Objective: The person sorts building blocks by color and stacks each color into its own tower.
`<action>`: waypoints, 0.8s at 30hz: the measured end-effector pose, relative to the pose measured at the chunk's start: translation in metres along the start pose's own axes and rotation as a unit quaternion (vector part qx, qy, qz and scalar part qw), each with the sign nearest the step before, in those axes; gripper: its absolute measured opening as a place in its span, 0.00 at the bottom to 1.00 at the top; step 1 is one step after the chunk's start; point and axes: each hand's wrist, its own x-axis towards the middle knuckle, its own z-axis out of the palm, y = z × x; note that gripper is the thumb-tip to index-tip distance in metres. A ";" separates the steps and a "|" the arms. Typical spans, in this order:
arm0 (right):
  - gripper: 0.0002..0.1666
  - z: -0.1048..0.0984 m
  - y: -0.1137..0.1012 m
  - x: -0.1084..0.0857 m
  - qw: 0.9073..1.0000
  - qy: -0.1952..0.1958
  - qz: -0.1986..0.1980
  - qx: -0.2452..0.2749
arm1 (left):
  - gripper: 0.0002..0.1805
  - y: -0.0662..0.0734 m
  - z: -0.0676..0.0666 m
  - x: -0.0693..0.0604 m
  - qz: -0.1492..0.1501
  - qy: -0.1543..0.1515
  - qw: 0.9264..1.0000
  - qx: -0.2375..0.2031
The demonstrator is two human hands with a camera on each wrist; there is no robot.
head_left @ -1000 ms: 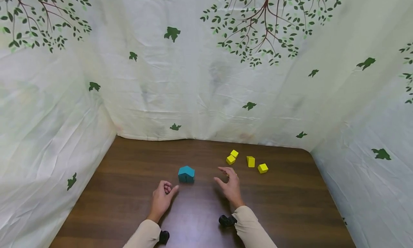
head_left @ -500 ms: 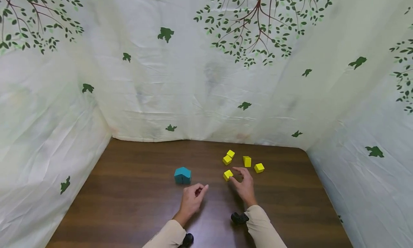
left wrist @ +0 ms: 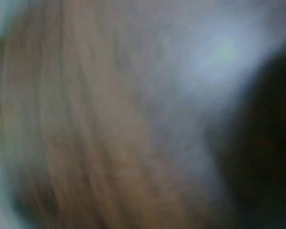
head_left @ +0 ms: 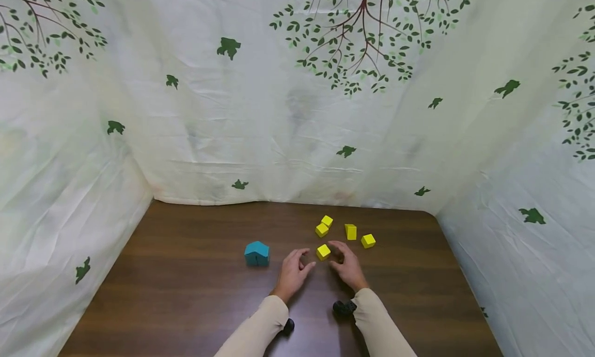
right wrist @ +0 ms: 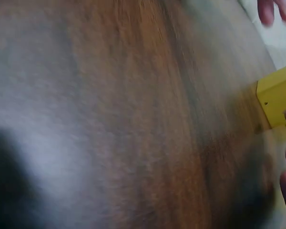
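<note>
Released on both sides, holding nothing as far as visible. Behind, pale patterned cloth [head_left: 279, 119]; below, brown wooden table [head_left: 186, 295]. Low over it, left hand [head_left: 292, 275] and right hand [head_left: 347, 266] facing each other, fingers curved, thumbs apart. Beyond the left hand and to its left, blue house-shaped block [head_left: 256, 253], well apart from anything yellow. Beyond the right hand, tall yellow block [head_left: 350, 232], far-right yellow cube [head_left: 368, 241] and a close-set yellow pair [head_left: 322, 230]. Between the hands, near yellow cube [head_left: 323, 252], just beside the right hand; touching or not, impossible to tell. For a clean hold, probably best to pinch opposite flat faces, squarely, without nudging the loose blocks behind. From the head, whole layout; from the right wrist, just one yellow block [right wrist: 276, 98], perhaps that cube, with a dark dot [right wrist: 266, 103] invisible from above; from the left wrist, mostly blur
</note>
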 end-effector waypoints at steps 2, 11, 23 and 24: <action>0.32 0.001 0.002 0.004 1.000 -0.018 -0.007 -0.009 | 0.22 -0.001 0.003 0.005 -0.009 -0.007 1.000 0.012; 0.28 0.005 0.002 0.014 0.999 -0.039 0.016 -0.001 | 0.23 0.000 0.015 0.018 -0.013 -0.048 0.998 0.036; 0.20 0.012 0.004 0.009 0.999 -0.034 0.016 -0.002 | 0.19 -0.004 0.019 0.017 0.005 -0.030 0.995 0.091; 0.20 0.013 0.003 0.008 0.999 -0.032 0.018 -0.001 | 0.19 -0.006 0.018 0.017 0.011 -0.027 0.996 0.087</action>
